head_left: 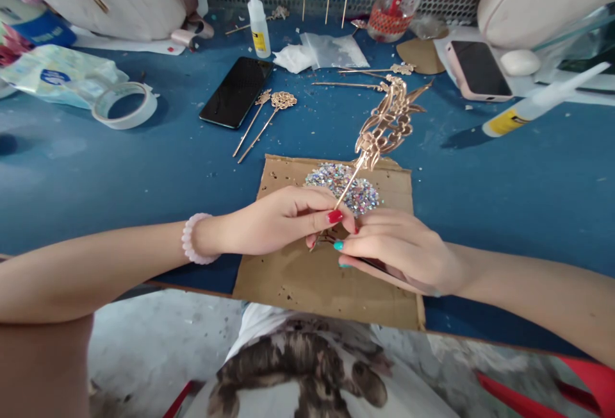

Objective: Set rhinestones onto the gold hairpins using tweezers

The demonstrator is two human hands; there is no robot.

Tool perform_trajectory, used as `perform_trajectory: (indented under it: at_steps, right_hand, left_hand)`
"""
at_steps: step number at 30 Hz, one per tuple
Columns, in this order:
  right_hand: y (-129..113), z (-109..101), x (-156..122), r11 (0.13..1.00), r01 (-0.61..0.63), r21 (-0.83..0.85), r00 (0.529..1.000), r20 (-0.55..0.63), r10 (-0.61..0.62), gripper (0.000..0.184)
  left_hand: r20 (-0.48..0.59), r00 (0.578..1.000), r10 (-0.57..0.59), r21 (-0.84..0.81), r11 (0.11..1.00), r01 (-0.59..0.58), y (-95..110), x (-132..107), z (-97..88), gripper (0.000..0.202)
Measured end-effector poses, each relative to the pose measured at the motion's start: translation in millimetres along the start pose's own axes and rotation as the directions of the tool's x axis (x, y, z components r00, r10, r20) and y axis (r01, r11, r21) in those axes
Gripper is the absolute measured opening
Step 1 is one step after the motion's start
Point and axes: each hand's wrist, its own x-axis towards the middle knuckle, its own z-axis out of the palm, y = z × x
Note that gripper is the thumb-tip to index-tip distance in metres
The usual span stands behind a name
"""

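Observation:
My left hand pinches the thin stem of a gold filigree hair stick, whose ornate head rises up and to the right above the table. Right beside it, my right hand is closed around a slim dark tool, its tip meeting the stem near my left thumb. Both hands rest over a piece of brown cardboard at the table's front edge. A small heap of glittering rhinestones lies on the cardboard just beyond my fingers.
On the blue table lie two loose gold hair sticks, a black phone, a tape roll, a glue bottle, a second glue bottle, a pink phone, more gold sticks and a plastic bag.

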Motion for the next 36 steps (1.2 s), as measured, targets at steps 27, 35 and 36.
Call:
perform_trajectory:
  at_steps: [27,35,36]
  right_hand:
    - [-3.6,2.6,5.1,0.992,0.053,-0.111,0.997,0.054,-0.047,0.006]
    - [-3.0,2.0,5.6,0.99,0.058,-0.132,0.996,0.074,-0.048,0.011]
    - [-3.1,1.6,5.5,0.99,0.062,-0.129,0.996,0.073,-0.052,0.01]
  left_hand:
    - [-0.129,0.989,-0.068,0.134,0.987,0.085,1.3,-0.1,2.3,0.024]
    - [-0.113,0.992,-0.054,0.177,0.981,0.073,-0.3,-0.6,3.4,0.027]
    - [-0.112,0.992,-0.056,0.172,0.982,0.075,-0.5,-0.7,3.4,0.027]
